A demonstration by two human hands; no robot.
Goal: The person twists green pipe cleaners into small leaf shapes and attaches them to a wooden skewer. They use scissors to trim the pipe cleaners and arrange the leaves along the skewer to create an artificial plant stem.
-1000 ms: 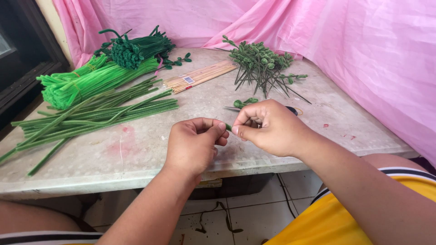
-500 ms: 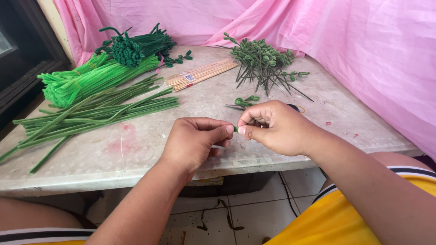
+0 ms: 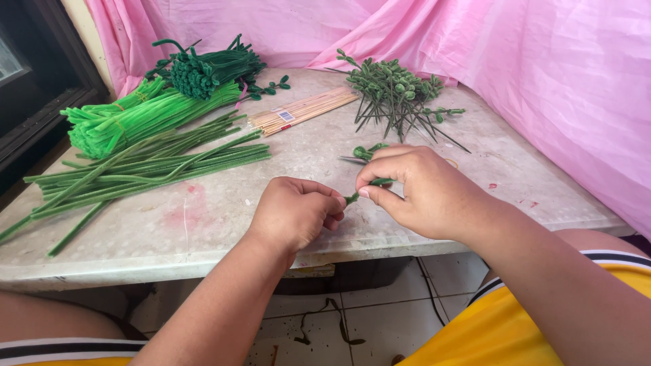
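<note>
A short dark green pipe cleaner piece (image 3: 354, 196) is pinched between both hands above the near edge of the marble table (image 3: 203, 224). My left hand (image 3: 295, 211) closes its fingers on one end. My right hand (image 3: 420, 193) grips the other end between thumb and forefinger. Behind my right hand lie a small curled green piece (image 3: 366, 150) and a pair of scissors, mostly hidden.
Long dark green pipe cleaners (image 3: 135, 169) lie at the left, bright green bundles (image 3: 129, 118) and a dark green bundle (image 3: 203, 71) behind them. A pack of wooden sticks (image 3: 302, 112) and a pile of finished green stems (image 3: 397, 95) sit farther back. Pink cloth (image 3: 542, 61) hangs around.
Both hands have stayed together over the table's front edge, shifting slightly while working the green piece; my right fingers have turned on it a little.
</note>
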